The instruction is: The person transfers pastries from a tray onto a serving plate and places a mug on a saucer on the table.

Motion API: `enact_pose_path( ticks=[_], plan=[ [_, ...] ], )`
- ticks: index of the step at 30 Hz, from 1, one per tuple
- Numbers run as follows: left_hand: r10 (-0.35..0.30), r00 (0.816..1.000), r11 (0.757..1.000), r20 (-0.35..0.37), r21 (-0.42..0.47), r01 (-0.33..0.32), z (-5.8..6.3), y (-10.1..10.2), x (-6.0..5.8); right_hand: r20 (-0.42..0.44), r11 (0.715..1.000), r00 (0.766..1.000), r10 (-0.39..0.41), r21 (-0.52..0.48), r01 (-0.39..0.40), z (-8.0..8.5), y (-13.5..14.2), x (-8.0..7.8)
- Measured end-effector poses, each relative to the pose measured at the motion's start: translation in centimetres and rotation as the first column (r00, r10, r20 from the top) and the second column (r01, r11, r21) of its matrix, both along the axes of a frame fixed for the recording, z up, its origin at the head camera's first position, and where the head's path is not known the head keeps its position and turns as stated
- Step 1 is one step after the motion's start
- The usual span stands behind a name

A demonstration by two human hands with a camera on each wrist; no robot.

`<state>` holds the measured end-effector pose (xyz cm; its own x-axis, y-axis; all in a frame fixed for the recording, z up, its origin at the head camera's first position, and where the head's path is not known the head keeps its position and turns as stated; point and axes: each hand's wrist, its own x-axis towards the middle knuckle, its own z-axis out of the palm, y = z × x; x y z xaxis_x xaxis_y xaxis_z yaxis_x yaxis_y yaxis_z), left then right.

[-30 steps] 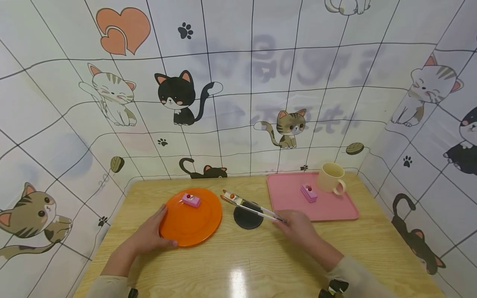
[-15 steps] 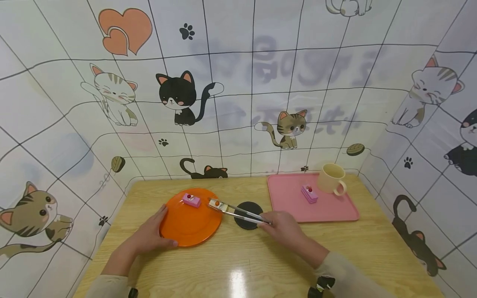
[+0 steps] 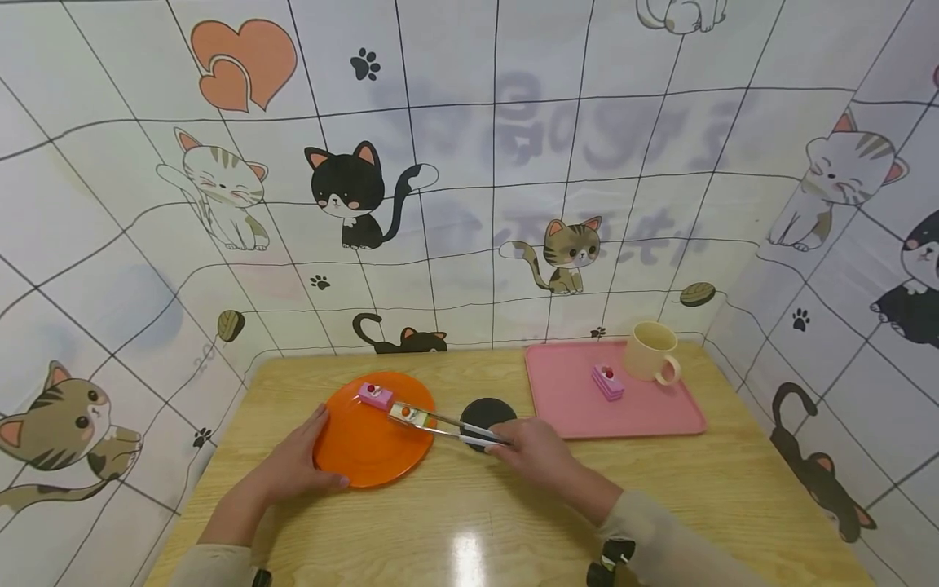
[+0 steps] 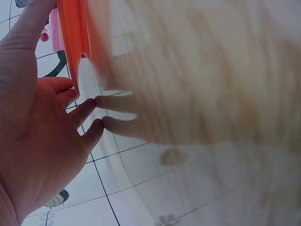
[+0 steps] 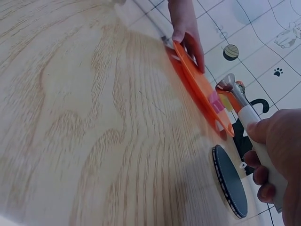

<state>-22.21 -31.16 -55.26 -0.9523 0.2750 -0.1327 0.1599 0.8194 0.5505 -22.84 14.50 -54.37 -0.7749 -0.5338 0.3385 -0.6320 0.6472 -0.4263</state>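
Note:
My left hand (image 3: 289, 461) rests against the left rim of an orange plate (image 3: 359, 452); its fingers look fairly straight, and fingertips meet the table in the left wrist view. My right hand (image 3: 539, 455) grips metal tongs with pale handles (image 5: 257, 134). Between the tongs' tips is a small pale cake slice (image 3: 407, 413) with an orange topping. That slice is over the plate's right part, close beside a pink cake slice (image 3: 375, 396) with a red berry. Whether the pale slice touches the plate, I cannot tell.
Right of the plate lies a round black coaster (image 3: 487, 408), partly under the tongs. A pink tray (image 3: 557, 399) at the back right bears another pink cake slice (image 3: 607, 382) and a cream mug (image 3: 650, 352). Cat-printed walls (image 3: 469, 244) stand behind and beside the table.
My right hand has moved left with the tongs, carrying the pale cake slice from above the coaster to over the plate beside the pink slice. My left hand has stayed put.

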Motion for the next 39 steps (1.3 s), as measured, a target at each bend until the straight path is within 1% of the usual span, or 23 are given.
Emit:
enact_pose_path(
  ticks=[3,6,11,19,23,26,29,36,39],
  plan=[
    [0.000,1.000,1.000,-0.001,0.006,0.000,0.1,0.1,0.0,-0.011,1.000,1.000,0.015,0.002,-0.015,0.0,-0.6,0.0],
    [-0.003,1.000,1.000,-0.004,0.007,0.003,0.2,0.2,0.0,-0.001,1.000,1.000,0.021,0.008,-0.021,0.2,-1.3,-0.1],
    [-0.011,1.000,1.000,-0.015,0.008,0.011,0.0,0.0,0.0,0.005,0.999,1.000,0.024,0.030,-0.024,0.3,-2.4,-0.4],
    [-0.004,1.000,1.000,-0.006,0.019,0.004,-0.2,-0.1,0.0,0.020,0.999,0.999,0.047,0.025,-0.048,0.5,-4.8,-0.9],
    [-0.006,1.000,1.000,-0.010,0.022,0.006,0.0,-0.1,0.0,0.051,0.999,0.998,0.039,0.033,-0.041,0.4,-6.0,-1.4],
    [-0.011,1.000,1.000,-0.011,0.021,0.011,0.1,0.0,0.1,0.090,0.999,0.995,0.031,0.042,-0.035,0.2,-6.9,-1.7],
    [-0.011,1.000,1.000,-0.005,0.020,0.011,0.2,0.0,0.2,0.114,0.998,0.993,0.018,0.066,-0.025,0.0,-7.6,-1.9],
    [-0.008,1.000,1.000,-0.014,0.022,0.009,0.1,0.0,0.0,0.130,0.996,0.991,-0.007,0.090,-0.005,0.2,-9.1,-1.9],
    [-0.011,1.000,1.000,-0.024,0.021,0.011,-0.1,-0.1,-0.1,0.113,0.994,0.993,-0.018,0.105,0.007,0.4,-9.6,-1.9]
  ],
)
